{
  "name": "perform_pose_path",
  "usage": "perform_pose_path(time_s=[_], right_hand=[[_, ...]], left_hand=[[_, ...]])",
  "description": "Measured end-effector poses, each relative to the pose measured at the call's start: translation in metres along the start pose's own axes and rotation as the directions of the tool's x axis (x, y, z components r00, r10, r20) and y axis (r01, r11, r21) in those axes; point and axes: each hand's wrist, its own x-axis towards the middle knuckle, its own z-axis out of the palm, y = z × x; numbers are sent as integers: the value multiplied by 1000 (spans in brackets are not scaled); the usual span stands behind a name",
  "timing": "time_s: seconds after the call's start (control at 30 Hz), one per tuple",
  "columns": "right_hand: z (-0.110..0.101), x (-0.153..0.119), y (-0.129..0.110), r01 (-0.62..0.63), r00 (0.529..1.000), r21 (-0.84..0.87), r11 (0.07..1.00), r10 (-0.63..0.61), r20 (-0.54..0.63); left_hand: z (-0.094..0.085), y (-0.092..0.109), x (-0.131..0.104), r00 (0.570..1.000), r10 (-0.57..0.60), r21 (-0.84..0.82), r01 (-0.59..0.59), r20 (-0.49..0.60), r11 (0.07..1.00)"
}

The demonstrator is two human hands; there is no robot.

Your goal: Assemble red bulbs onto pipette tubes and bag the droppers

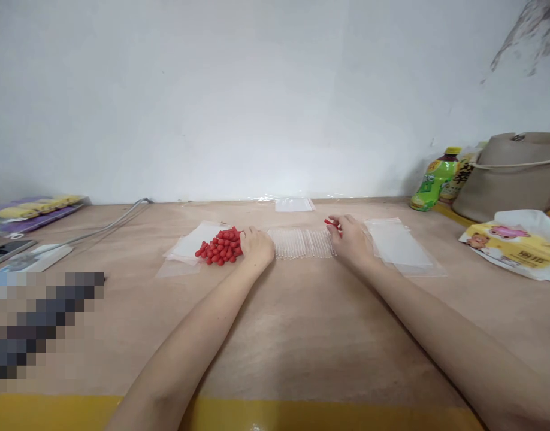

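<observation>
A heap of small red rubber dropper bulbs (220, 246) lies left of centre, partly on a clear plastic bag. My left hand (257, 245) rests at the heap's right edge with its fingers curled; their tips are mostly hidden, so what they hold does not show. Between my hands lies a row of thin clear dropper tubes (302, 243), side by side. My right hand (352, 240) is at the right end of this row, with a single red dropper bulb (331, 224) pinched between thumb and fingers.
Flat plastic bags (403, 246) lie right of my right hand, others (194, 239) under the heap, and a small bag (295, 205) near the wall. A green bottle (437, 179), a beige bag (513, 173) and a snack packet (517, 245) stand right. A cable (117, 220) and phone (8, 251) lie left.
</observation>
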Motion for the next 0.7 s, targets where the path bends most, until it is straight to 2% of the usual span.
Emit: perform_pose_path(time_s=[0.1, 0.17, 0.23, 0.3, 0.47, 0.57, 0.7], right_hand=[[11, -18, -18, 134, 991, 57, 989, -133, -22], [14, -29, -29, 208, 978, 92, 974, -209, -2], [10, -37, -40, 278, 958, 106, 955, -284, 43], [0, -41, -50, 314, 938, 117, 942, -327, 115], [-16, -45, -59, 295, 889, 241, 925, -358, 285], [-11, -47, -56, 312, 866, 327, 892, -409, 290], [-5, -49, -52, 322, 868, 349, 880, -422, 263]], left_hand=[[-7, -4, -4, 998, 56, -26, -57, -40, 998], [-12, -11, -12, 978, 186, -133, -198, -97, 971], [-14, -20, -24, 934, 323, -299, -355, -153, 886], [-11, -29, -38, 902, 398, -423, -431, -170, 797], [0, -45, -59, 848, 477, -534, -521, -232, 666], [-1, -45, -60, 821, 520, -563, -551, -236, 616], [-6, -43, -59, 800, 556, -577, -568, -223, 587]])
